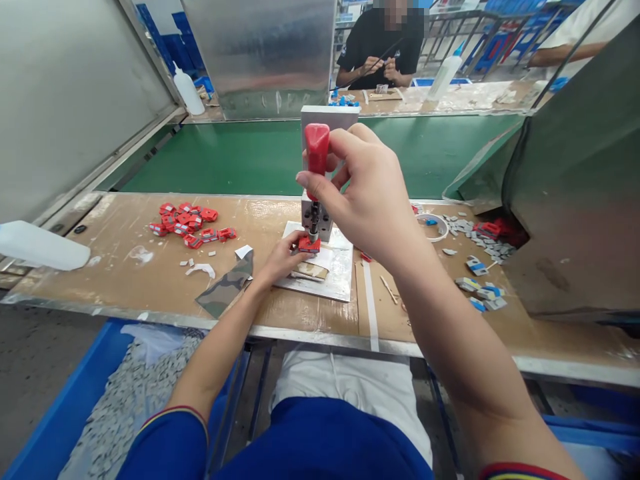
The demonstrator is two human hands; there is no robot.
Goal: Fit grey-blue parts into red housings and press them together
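A small press with a grey metal upright (330,119) stands on a white board (340,283) at the middle of the bench. My right hand (360,180) is closed round its red handle (317,143), thumb on the near side. Under the press tip sits a small red part (309,245). My left hand (285,257) pinches that part from the left with its fingertips. Just in front of it lies a camouflage-patterned pad (311,270) on the board.
Red parts (187,223) lie piled on the left, near a camouflage cloth (227,287) and a white bottle (43,247). Grey pieces (480,240) and a tape roll (434,227) are on the right. Behind runs a green belt (225,157); a person (383,47) sits beyond.
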